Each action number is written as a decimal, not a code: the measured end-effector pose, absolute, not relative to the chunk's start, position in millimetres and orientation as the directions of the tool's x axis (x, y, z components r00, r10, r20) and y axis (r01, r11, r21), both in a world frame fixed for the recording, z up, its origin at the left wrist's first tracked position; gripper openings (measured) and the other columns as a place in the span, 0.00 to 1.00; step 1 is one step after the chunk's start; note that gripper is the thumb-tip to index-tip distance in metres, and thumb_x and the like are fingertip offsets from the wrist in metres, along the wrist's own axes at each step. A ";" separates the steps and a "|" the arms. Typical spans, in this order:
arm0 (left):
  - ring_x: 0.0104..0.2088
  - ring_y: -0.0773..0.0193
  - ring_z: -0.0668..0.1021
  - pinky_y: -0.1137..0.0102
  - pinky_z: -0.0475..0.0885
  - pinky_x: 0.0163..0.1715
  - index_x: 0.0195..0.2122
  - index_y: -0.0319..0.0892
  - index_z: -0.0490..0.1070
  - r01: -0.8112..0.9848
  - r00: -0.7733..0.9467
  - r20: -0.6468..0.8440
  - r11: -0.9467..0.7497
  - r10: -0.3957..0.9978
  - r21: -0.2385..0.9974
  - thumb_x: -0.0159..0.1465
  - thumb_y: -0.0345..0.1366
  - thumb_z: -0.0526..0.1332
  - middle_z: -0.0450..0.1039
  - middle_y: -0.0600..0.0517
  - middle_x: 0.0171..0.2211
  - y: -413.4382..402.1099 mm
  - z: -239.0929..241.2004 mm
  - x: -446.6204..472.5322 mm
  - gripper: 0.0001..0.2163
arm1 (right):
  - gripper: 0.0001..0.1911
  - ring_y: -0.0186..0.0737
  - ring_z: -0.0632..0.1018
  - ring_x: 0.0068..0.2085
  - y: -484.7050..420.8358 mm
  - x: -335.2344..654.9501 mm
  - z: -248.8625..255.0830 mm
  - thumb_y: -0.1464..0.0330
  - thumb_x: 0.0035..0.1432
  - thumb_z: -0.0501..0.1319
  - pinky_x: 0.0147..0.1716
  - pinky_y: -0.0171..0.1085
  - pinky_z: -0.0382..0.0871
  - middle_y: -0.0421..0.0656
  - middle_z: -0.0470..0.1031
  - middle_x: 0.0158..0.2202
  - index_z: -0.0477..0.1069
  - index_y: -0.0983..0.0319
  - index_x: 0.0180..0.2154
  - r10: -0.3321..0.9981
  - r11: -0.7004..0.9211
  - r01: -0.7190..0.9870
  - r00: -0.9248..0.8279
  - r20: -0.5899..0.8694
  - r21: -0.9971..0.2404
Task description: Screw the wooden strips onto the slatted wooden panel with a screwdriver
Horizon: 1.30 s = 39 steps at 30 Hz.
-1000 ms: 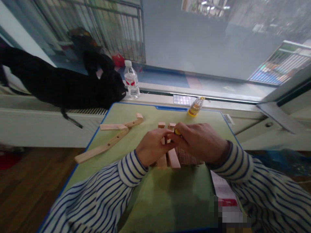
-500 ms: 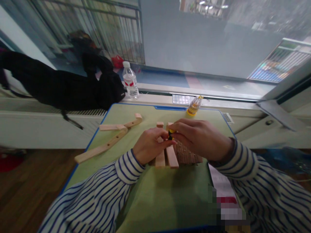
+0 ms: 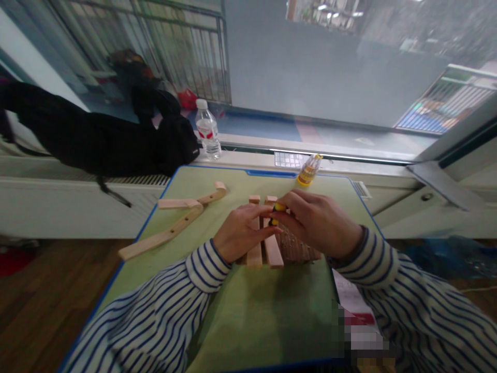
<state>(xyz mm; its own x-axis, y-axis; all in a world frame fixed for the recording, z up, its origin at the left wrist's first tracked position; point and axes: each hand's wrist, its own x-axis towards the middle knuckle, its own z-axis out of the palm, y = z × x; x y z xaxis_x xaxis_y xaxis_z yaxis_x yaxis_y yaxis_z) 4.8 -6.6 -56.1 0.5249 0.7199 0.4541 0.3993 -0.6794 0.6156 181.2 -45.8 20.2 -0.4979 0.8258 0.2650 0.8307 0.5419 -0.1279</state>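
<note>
Over the middle of the table, a short yellow-and-black tool (image 3: pixel 279 207), its tip hidden, sits between my hands. My right hand (image 3: pixel 320 223) pinches its upper yellow part with thumb and fingers. Lower down, the thumb and forefinger of my left hand (image 3: pixel 238 233) close around its black part. Two pale wooden bars (image 3: pixel 275 255) lie side by side under my hands, partly covered by them. Against the right bar is a brown ridged piece (image 3: pixel 297 246) dotted with small shiny bits, too small to name.
Two curved wooden pieces with holes (image 3: pixel 180 224) lie on the left of the green table (image 3: pixel 264 321). A clear bottle with yellow ends (image 3: pixel 308 172) stands at the far edge. Beyond are a water bottle (image 3: pixel 207 132), a black bag (image 3: pixel 116 142) and the window. Papers (image 3: pixel 353 295) lie beneath my right arm.
My right hand has shifted slightly and turned, so more of the tool's yellow part shows. My left hand stays nearly in place. The wooden pieces have not moved.
</note>
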 end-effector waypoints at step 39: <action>0.35 0.64 0.76 0.69 0.69 0.39 0.38 0.43 0.75 0.418 0.525 0.483 -0.706 0.701 0.572 0.57 0.40 0.64 0.77 0.53 0.32 -6.7 -59.7 3.4 0.10 | 0.14 0.37 0.73 0.41 -45.5 188.8 40.2 0.67 0.62 0.53 0.38 0.36 0.64 0.45 0.72 0.44 0.65 0.62 0.49 0.760 0.650 0.727 -0.631 0.159 -0.222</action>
